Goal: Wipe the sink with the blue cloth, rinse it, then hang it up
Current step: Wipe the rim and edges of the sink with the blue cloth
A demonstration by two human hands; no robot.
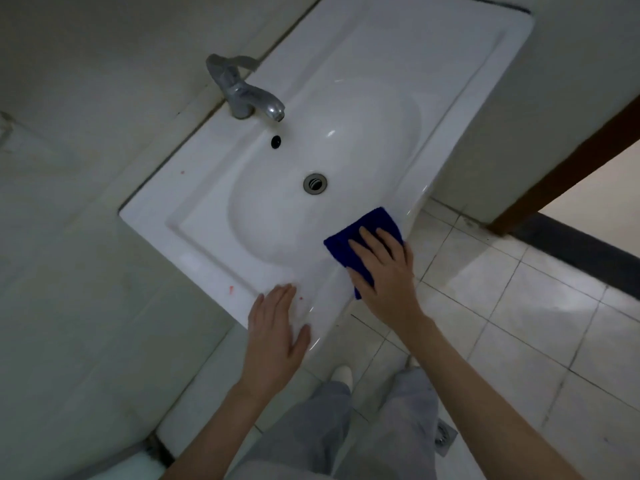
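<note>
**Wiping the front rim: flat pressure, long strokes**

The blue cloth (372, 226), folded into a pad, lies on the front rim of the sink (214, 188), to the right of the basin and close to the outer edge. The right hand (384, 271) presses on it with fingers straight and spread. It grips nothing; the palm and fingers simply pin the cloth to the porcelain. The left hand (277, 336) rests flat and open on the rim beside it, holding nothing, and seems to serve as a brace.

By my judgement the wiping step is under way and most of the surface is yet to be covered. To do it well:

- Hold the pressure flat through the palm, so the pad does not bunch or slide off the rounded edge onto the floor (519, 306).
- Work along the rim in overlapping strokes, then down into the basin toward the drain (315, 183), so loosened dirt ends up where the rinse can carry it off.
- Go over the small red specks (230, 289) on the rim near the left hand; they may need a firmer rub.
- Lift the left hand aside when the cloth reaches it, or a patch goes unwiped.
- Finish around the base of the tap (242, 93) and the overflow hole (276, 141), where grime tends to collect.
</note>
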